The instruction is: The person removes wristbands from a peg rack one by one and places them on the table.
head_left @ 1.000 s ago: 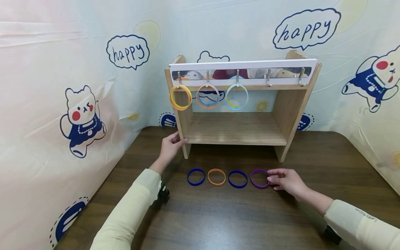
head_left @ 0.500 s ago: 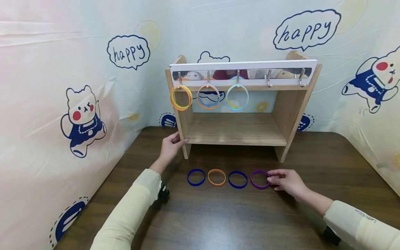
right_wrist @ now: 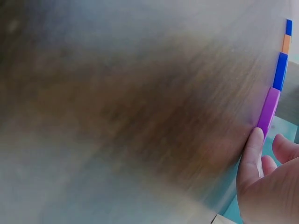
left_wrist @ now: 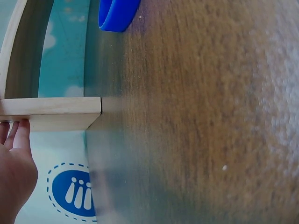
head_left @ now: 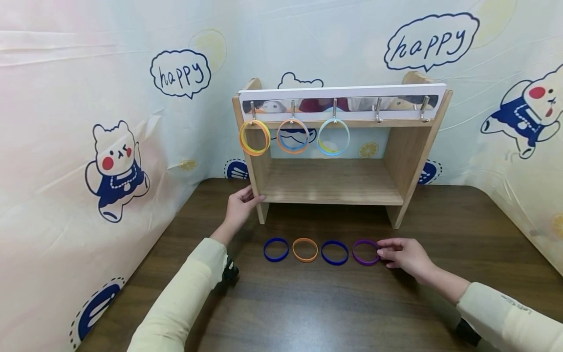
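Observation:
My left hand (head_left: 239,208) grips the left side panel of a small wooden shelf (head_left: 330,181), thumb at its front edge and fingers on the outer side. In the left wrist view its fingers (left_wrist: 21,135) rest against the panel. My right hand (head_left: 406,256) has its fingertips at the right edge of a purple wristband (head_left: 365,264), which lies flat on the table. The right wrist view shows the end of the purple band between the fingertips. Left of it, in a row, lie a blue wristband (head_left: 335,263), an orange wristband (head_left: 305,260) and another blue wristband (head_left: 276,259).
A white rail (head_left: 365,89) with several metal hooks spans the shelf's top. Yellow-orange bands (head_left: 241,139), orange and blue bands (head_left: 279,135) and light blue bands (head_left: 348,137) hang from its left hooks. Printed cloth (head_left: 132,29) surrounds the brown table (head_left: 299,308).

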`<state>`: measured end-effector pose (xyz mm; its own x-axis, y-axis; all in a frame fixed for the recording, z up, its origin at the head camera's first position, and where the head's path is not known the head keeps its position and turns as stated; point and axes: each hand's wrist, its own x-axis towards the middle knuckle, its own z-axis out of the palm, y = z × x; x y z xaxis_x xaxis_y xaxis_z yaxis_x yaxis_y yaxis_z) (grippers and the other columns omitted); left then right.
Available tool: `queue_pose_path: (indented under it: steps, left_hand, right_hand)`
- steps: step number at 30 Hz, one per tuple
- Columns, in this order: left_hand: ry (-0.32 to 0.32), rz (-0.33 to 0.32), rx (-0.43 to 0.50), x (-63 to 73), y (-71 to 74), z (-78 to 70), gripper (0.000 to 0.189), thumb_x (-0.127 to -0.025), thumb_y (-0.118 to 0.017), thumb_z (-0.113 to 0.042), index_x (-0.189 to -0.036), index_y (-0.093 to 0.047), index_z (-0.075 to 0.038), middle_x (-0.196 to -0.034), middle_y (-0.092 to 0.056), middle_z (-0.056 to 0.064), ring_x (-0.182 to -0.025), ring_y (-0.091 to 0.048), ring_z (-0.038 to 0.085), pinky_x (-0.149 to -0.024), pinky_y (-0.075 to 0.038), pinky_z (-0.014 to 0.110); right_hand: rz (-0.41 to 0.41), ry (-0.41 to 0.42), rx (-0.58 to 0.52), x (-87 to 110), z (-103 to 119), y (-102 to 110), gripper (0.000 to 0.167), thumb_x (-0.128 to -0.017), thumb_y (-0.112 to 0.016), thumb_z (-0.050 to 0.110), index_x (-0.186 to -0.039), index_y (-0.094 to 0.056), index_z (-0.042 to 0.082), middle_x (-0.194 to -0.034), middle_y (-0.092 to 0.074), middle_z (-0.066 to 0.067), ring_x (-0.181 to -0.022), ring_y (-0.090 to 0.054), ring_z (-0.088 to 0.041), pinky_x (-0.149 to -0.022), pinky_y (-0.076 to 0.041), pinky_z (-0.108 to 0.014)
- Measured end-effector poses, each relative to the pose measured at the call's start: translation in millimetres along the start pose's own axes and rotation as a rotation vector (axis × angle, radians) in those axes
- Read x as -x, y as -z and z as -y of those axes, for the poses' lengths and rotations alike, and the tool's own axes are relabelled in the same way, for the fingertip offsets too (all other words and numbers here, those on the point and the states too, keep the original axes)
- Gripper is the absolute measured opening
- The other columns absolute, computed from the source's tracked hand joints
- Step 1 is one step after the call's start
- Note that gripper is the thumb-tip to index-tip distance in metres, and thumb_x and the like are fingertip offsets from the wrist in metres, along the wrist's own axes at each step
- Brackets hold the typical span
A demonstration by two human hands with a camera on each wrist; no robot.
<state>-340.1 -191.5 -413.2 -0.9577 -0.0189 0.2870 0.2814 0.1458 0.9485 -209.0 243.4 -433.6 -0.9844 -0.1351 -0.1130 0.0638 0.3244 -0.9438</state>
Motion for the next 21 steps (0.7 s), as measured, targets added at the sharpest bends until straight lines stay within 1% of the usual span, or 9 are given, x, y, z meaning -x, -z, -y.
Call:
queue_pose_path:
  steps: [2,5,6,9,12,15,18,21]
  left_hand:
    - [0.001,0.006,0.000,0.6,0.2,-0.9,0.052,-0.086,-0.076,-0.014,-0.133,-0.058,-0.003,-0.126,-0.061,0.018,-0.114,-0.061,0.026,-0.090,-0.052,0.031]
    - [0.020,0.023,0.005,5.1,0.2,-12.5,0.052,-0.087,-0.075,-0.011,-0.134,-0.056,-0.001,-0.128,-0.059,0.020,-0.116,-0.059,0.029,-0.091,-0.051,0.033]
    - [0.021,0.026,0.008,5.0,0.7,-12.8,0.052,-0.087,-0.075,-0.011,-0.134,-0.056,-0.001,-0.128,-0.059,0.021,-0.117,-0.058,0.029,-0.092,-0.051,0.033]
    - [0.029,0.030,0.014,4.2,0.6,-11.7,0.052,-0.087,-0.075,-0.011,-0.134,-0.056,-0.001,-0.129,-0.059,0.020,-0.118,-0.057,0.030,-0.093,-0.050,0.035]
    - [0.008,0.016,0.008,-0.6,1.2,-0.3,0.053,-0.086,-0.077,-0.015,-0.134,-0.058,-0.004,-0.127,-0.060,0.018,-0.116,-0.059,0.027,-0.091,-0.051,0.033]
    - [-0.010,0.004,-0.005,-0.8,0.8,1.0,0.053,-0.085,-0.078,-0.016,-0.133,-0.059,-0.003,-0.125,-0.062,0.018,-0.114,-0.061,0.027,-0.090,-0.052,0.033]
    - [-0.030,-0.004,-0.001,-1.3,0.7,2.8,0.053,-0.084,-0.078,-0.015,-0.132,-0.059,-0.002,-0.123,-0.062,0.020,-0.112,-0.062,0.027,-0.088,-0.053,0.033]
    - [-0.035,-0.007,-0.003,-1.5,0.6,3.5,0.053,-0.084,-0.079,-0.015,-0.132,-0.059,-0.002,-0.123,-0.063,0.020,-0.112,-0.062,0.027,-0.087,-0.054,0.033]
  right_hand:
    - [-0.002,0.002,-0.002,-0.5,0.5,1.2,0.036,-0.093,-0.065,0.004,-0.121,-0.057,-0.016,-0.102,-0.068,-0.020,-0.090,-0.067,-0.023,-0.071,-0.059,-0.034]
    - [-0.007,0.019,-0.010,-2.0,3.3,4.4,0.038,-0.093,-0.065,0.005,-0.123,-0.055,-0.016,-0.106,-0.067,-0.022,-0.093,-0.068,-0.026,-0.073,-0.059,-0.036]
    - [-0.009,0.031,-0.010,-2.7,5.2,5.6,0.039,-0.093,-0.065,0.005,-0.124,-0.054,-0.016,-0.108,-0.066,-0.023,-0.094,-0.067,-0.027,-0.074,-0.059,-0.036]
    - [-0.026,0.061,-0.011,-5.4,12.3,9.2,0.041,-0.094,-0.065,0.006,-0.126,-0.053,-0.016,-0.113,-0.063,-0.028,-0.095,-0.066,-0.031,-0.075,-0.058,-0.037]
    - [-0.045,0.094,-0.006,-9.2,23.5,11.6,0.042,-0.094,-0.065,0.009,-0.127,-0.053,-0.015,-0.115,-0.062,-0.029,-0.094,-0.066,-0.030,-0.076,-0.058,-0.037]
    - [-0.068,0.120,-0.019,-12.2,36.6,12.1,0.043,-0.094,-0.066,0.012,-0.127,-0.055,-0.012,-0.113,-0.065,-0.022,-0.092,-0.068,-0.022,-0.078,-0.058,-0.037]
    - [-0.092,0.156,-0.044,-15.5,50.3,10.5,0.043,-0.093,-0.067,0.014,-0.127,-0.056,-0.011,-0.109,-0.068,-0.013,-0.089,-0.068,-0.013,-0.079,-0.057,-0.036]
    - [-0.106,0.200,-0.076,-19.1,64.1,7.1,0.043,-0.094,-0.067,0.013,-0.127,-0.055,-0.012,-0.104,-0.069,-0.004,-0.089,-0.068,-0.011,-0.078,-0.057,-0.034]
